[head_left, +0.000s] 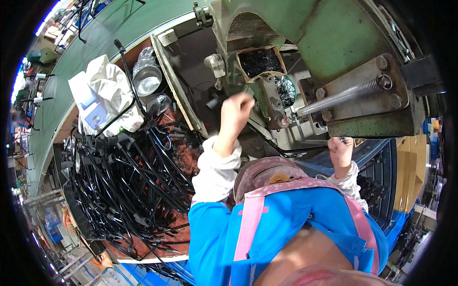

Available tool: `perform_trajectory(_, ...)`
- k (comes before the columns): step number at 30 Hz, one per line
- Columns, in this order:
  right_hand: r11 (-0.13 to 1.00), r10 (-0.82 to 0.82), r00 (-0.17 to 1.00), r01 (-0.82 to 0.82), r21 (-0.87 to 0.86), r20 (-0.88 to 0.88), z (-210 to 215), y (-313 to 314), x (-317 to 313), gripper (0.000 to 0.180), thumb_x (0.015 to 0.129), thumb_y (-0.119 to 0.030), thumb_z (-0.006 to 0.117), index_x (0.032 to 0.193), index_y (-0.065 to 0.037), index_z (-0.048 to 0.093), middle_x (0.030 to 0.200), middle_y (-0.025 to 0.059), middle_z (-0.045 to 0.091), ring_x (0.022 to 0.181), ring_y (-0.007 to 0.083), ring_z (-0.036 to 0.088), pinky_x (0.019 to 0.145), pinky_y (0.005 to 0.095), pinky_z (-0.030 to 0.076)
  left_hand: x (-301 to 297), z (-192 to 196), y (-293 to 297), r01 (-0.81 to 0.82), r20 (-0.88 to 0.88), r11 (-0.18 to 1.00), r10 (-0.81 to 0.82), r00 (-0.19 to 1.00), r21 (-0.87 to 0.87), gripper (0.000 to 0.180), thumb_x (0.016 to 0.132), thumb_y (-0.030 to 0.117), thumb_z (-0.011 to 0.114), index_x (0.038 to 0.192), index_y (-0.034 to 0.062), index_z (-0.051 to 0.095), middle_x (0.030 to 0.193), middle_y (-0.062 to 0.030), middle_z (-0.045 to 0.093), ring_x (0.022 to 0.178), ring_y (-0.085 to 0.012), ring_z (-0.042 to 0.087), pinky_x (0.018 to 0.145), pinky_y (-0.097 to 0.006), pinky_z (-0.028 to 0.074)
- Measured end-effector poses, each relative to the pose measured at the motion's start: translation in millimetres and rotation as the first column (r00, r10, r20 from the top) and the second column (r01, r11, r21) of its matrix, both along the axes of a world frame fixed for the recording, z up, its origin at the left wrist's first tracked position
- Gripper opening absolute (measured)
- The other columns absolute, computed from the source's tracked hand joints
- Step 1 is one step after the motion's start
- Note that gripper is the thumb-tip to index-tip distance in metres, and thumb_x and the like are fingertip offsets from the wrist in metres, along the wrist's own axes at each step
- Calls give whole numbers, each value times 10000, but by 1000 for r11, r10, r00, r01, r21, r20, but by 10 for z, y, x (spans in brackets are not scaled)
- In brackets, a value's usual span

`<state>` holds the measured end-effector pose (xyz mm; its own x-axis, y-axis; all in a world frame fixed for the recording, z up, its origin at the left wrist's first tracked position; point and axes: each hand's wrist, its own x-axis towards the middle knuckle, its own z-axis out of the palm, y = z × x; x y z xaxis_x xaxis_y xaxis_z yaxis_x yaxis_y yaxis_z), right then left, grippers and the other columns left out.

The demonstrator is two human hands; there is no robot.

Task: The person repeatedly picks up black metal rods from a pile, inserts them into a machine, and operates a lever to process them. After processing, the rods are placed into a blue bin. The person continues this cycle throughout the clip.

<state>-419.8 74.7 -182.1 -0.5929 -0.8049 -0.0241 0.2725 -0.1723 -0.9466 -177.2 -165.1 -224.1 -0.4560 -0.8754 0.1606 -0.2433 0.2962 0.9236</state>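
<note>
Left hand (237, 106): raised in front of the green press (329, 43), fingers curled together near a small black part; whether it pinches that part cannot be told.
Right hand (341, 150): closed in a fist just under the press's bolted steel plate (367, 95); it seems to grip something small, but what cannot be told.
Box (260, 62): a small cardboard box set on the press above the left hand, full of tiny black pieces.
Cup (285, 90): a round green-rimmed cup just right of the box, filled with small shiny metal bits.
Cables (129, 181): a big loose heap of black cables with plugs on the brown counter (183, 157) to the person's left, spilling to its near edge.
Bags (102, 93): white plastic bags at the far end of the heap, with a round silvery bowl (147, 78) beside them.
Crate (379, 176): a dark blue slatted crate at the person's right, just beside the right hand; black pieces show inside.
Spring (341, 97): a coil spring runs along the plate, above the right hand.
Open room: little; a dark gap lies between the counter edge and the press, where the left forearm passes.
</note>
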Motion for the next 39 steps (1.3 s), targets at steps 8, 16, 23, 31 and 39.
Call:
perform_trajectory(8,940,124,920,11,341,-373,189,-18,252,235,730,82,690,946,-6,662,917,28,671,835,125,603,780,270,468,-927,14,-890,-6,3,860,8,1000,-511,114,733,50,628,829,7,671,767,-190,595,759,-359,580,690,-412,476)
perform_trajectory(16,921,79,959,34,389,-272,134,93,287,238,727,69,700,949,-8,660,921,27,667,823,124,597,762,265,465,-1054,-59,-939,26,88,798,33,996,-603,30,685,-28,537,693,-5,555,758,-204,516,704,-379,570,645,-432,485)
perform_trajectory(23,927,146,952,-36,373,-270,231,-1,390,165,752,52,693,907,-5,681,841,-14,667,758,69,573,699,224,448,-1015,-78,-953,92,164,790,10,986,-606,61,787,41,570,739,2,566,814,-182,512,737,-368,563,668,-412,488)
perform_trajectory(31,917,215,930,-87,390,-298,268,-43,400,104,768,17,704,871,1,703,704,-57,622,604,19,487,549,188,386,-1008,-81,-947,20,114,793,62,992,-608,107,775,71,619,737,-1,549,822,-188,518,744,-378,559,667,-424,485)
perform_trajectory(39,927,179,938,-59,370,-298,359,-110,495,136,765,22,702,898,-1,696,772,-28,636,666,28,502,589,189,394,-884,48,-1032,-72,-28,907,66,997,-414,102,746,67,628,813,-9,631,780,-208,607,768,-400,576,681,-434,465)
